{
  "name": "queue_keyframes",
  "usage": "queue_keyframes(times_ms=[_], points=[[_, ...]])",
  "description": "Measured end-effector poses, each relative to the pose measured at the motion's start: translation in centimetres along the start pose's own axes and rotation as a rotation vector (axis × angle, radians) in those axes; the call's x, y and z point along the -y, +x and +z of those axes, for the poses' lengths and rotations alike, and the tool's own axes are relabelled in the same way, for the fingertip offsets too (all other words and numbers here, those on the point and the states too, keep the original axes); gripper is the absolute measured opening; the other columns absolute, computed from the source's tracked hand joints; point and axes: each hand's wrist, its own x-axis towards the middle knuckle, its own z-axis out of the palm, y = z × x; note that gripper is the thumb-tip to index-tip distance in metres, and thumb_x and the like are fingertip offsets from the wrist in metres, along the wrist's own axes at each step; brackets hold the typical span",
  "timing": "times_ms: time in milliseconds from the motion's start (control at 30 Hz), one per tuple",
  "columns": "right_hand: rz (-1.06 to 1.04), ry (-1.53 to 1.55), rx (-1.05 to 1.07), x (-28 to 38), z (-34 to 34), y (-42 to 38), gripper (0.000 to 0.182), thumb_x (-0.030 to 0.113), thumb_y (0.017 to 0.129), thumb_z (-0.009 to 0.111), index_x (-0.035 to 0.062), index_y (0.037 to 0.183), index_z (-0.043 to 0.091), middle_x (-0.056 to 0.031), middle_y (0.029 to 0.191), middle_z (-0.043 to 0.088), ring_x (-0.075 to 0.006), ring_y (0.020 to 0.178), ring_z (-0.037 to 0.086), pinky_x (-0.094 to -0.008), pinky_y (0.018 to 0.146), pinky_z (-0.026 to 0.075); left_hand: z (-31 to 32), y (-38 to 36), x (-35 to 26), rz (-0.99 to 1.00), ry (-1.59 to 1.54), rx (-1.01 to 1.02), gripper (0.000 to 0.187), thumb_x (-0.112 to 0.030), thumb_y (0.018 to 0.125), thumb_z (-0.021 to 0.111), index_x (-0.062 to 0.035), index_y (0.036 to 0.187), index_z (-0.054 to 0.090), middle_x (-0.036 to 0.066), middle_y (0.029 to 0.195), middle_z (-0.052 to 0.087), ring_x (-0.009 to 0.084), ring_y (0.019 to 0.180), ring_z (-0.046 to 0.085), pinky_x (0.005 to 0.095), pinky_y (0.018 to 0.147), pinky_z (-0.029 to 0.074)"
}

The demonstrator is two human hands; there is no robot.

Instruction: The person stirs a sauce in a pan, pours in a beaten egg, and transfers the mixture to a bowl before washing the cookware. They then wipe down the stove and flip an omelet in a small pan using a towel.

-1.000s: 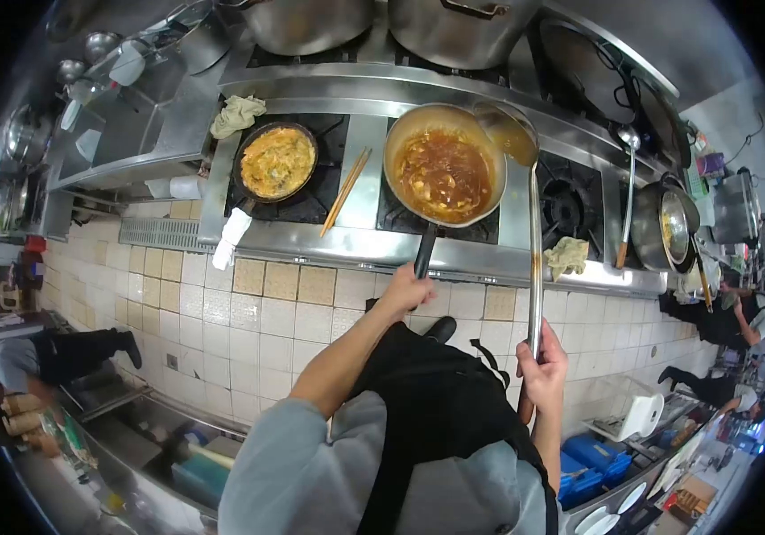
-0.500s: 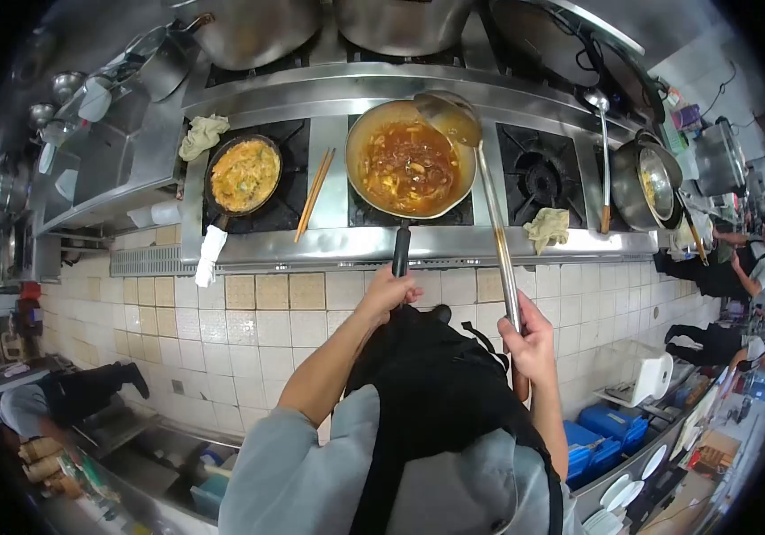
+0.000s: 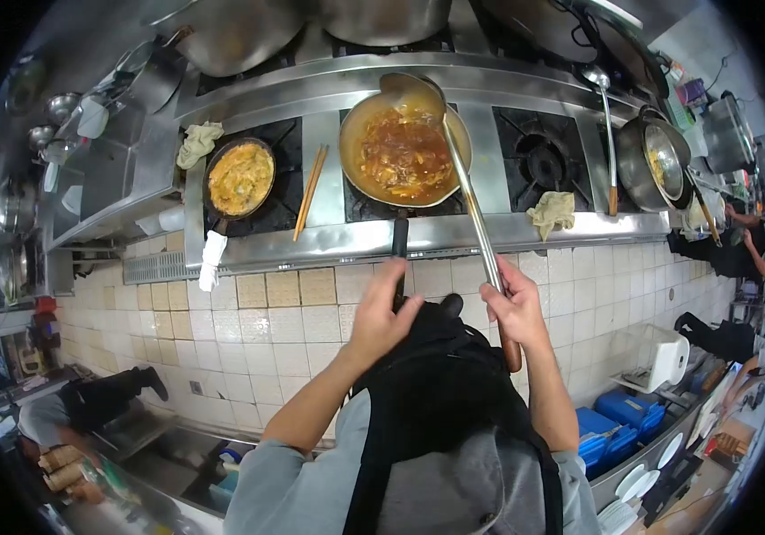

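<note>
My left hand (image 3: 382, 312) is around the lower end of the black pan handle (image 3: 400, 236), its thumb spread to the side. That handle belongs to a wide pan (image 3: 347, 165) on the middle burner, with reddish-brown sauce and pale pieces (image 3: 405, 156) inside. My right hand (image 3: 518, 303) is closed on the long handle of a ladle (image 3: 474, 209). The ladle's bowl (image 3: 413, 94) tilts over the pan's far rim. On the left burner, a small black pan holds a yellow-orange egg-like food (image 3: 240, 179); white cloth wraps its handle (image 3: 213, 254).
Wooden chopsticks (image 3: 311, 192) lie between the two pans. Cloths rest at the stove's left (image 3: 198, 144) and front right (image 3: 552, 214). Another ladle (image 3: 612, 152) and stacked pans (image 3: 636, 165) are on the right. Large pots (image 3: 382, 20) stand behind. Other people (image 3: 726, 252) are at both sides.
The ladle's bowl has moved left along the pan's far rim. My left hand has turned, its thumb now apart. The sauce and pieces have shifted in the pan.
</note>
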Motion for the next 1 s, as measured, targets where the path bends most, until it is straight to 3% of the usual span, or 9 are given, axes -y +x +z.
queue_keyframes(times_ms=[100,200,233,267,433,533,733,900,1000], points=[[0.063,0.218,0.134,0.9,-1.2,0.7,0.051,0.002,0.092,0.062,-0.0023,0.142,0.049,-0.0005,0.075,0.057,-0.0074,0.052,0.049,-0.0232,0.047,0.040,3.0,0.2,-2.6,0.145,-0.199,0.366,0.040,-0.010,0.088,0.072,-0.0028,0.125,0.060,0.019,0.125,0.063,0.0375,0.118,0.061,0.0411,0.099,0.051],[0.098,0.388,0.261,2.2,-2.0,1.1,0.049,0.007,0.094,0.059,-0.0005,0.141,0.050,-0.0009,0.070,0.053,-0.0087,0.047,0.048,-0.0235,0.044,0.038,9.3,1.9,-3.0,0.083,-0.208,0.623,0.036,-0.013,0.089,0.068,-0.0016,0.122,0.061,0.020,0.130,0.060,0.0385,0.115,0.062,0.0428,0.096,0.052],[0.095,0.397,0.224,2.2,-2.5,1.1,0.049,0.007,0.094,0.059,-0.0005,0.141,0.050,-0.0009,0.070,0.053,-0.0087,0.047,0.048,-0.0235,0.044,0.038,12.9,2.5,-1.7,-0.009,-0.085,0.951,0.050,-0.010,0.087,0.065,-0.0014,0.135,0.051,0.022,0.135,0.054,0.0415,0.123,0.056,0.0452,0.101,0.049],[0.098,0.506,0.307,2.3,-3.0,1.1,0.049,0.009,0.095,0.057,0.0000,0.143,0.048,-0.0010,0.069,0.052,-0.0094,0.045,0.048,-0.0242,0.043,0.037,15.5,3.5,-1.8,0.013,-0.090,0.977,0.050,-0.010,0.087,0.065,-0.0014,0.135,0.051,0.022,0.135,0.054,0.0415,0.123,0.056,0.0452,0.101,0.049],[0.190,0.697,0.437,4.2,-6.1,-0.4,0.049,0.010,0.095,0.055,-0.0011,0.141,0.047,-0.0038,0.067,0.053,-0.0122,0.044,0.049,-0.0266,0.044,0.039,25.1,8.4,-4.5,0.308,-0.028,0.547,0.072,-0.006,0.083,0.068,0.0005,0.147,0.035,0.030,0.148,0.038,0.0450,0.137,0.039,0.0491,0.115,0.035],[0.207,0.719,0.510,5.0,-8.4,-1.9,0.049,0.009,0.094,0.055,-0.0007,0.141,0.047,-0.0030,0.066,0.051,-0.0121,0.043,0.049,-0.0269,0.043,0.039,28.6,11.4,-7.4,0.343,-0.015,0.507,0.077,-0.008,0.083,0.072,-0.0125,0.151,0.035,0.029,0.150,0.036,0.0451,0.137,0.040,0.0466,0.113,0.038],[0.234,0.674,0.565,6.2,-11.6,-3.5,0.055,0.009,0.092,0.059,-0.0008,0.145,0.044,-0.0044,0.067,0.053,-0.0116,0.042,0.052,-0.0235,0.041,0.040,35.5,15.6,-8.9,0.392,0.173,0.618,0.080,-0.008,0.082,0.074,-0.0206,0.152,0.036,0.029,0.155,0.028,0.0429,0.138,0.041,0.0448,0.114,0.038],[0.234,0.684,0.499,7.1,-12.4,-2.4,0.056,0.009,0.091,0.061,-0.0028,0.143,0.045,-0.0041,0.068,0.053,-0.0107,0.043,0.051,-0.0229,0.041,0.039,37.8,18.2,-6.8,0.341,0.202,0.770,0.053,-0.005,0.083,0.069,-0.0151,0.134,0.057,0.021,0.141,0.049,0.0392,0.127,0.051,0.0463,0.104,0.047],[0.235,0.715,0.437,7.7,-12.9,-1.5,0.057,0.008,0.090,0.062,-0.0047,0.142,0.045,-0.0041,0.067,0.054,-0.0105,0.044,0.050,-0.0225,0.040,0.037,36.3,20.1,-6.1,0.203,-0.197,0.421,0.037,-0.002,0.084,0.062,-0.0101,0.119,0.065,0.018,0.121,0.060,0.0383,0.114,0.059,0.0446,0.097,0.050]])
